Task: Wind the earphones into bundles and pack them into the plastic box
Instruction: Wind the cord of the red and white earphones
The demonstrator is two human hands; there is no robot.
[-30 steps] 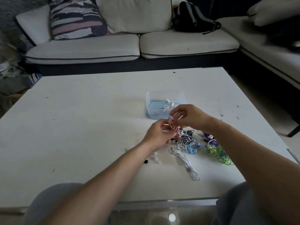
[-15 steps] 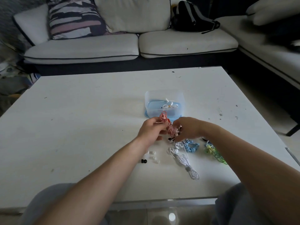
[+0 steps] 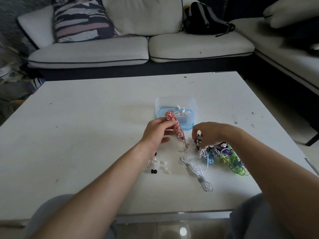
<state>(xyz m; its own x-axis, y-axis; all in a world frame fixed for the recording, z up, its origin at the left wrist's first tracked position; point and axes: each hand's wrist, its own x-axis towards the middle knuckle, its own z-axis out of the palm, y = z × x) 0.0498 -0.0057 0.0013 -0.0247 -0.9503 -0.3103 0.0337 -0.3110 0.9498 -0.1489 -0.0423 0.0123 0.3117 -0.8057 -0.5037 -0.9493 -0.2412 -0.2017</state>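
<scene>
My left hand (image 3: 156,132) grips a wound red-and-white earphone bundle (image 3: 174,125) upright, just in front of the clear plastic box (image 3: 175,102). Inside the box lies a white earphone bundle (image 3: 182,113). My right hand (image 3: 209,133) pinches a small black-and-white earphone piece (image 3: 198,141) at the edge of a pile of tangled earphones (image 3: 224,156) in blue, purple, green and black. A loose white earphone cable (image 3: 198,171) lies on the table in front of the pile.
Several small white ear tips (image 3: 158,163) and a black ear tip (image 3: 153,171) lie under my left forearm. The white table (image 3: 77,135) has a near edge at my knees. A white sofa (image 3: 141,49) with a black backpack (image 3: 205,19) stands behind.
My hands have parted. The left hand keeps the red bundle and holds it nearer the box; the right hand has let go of it and dropped to the pile on the right.
</scene>
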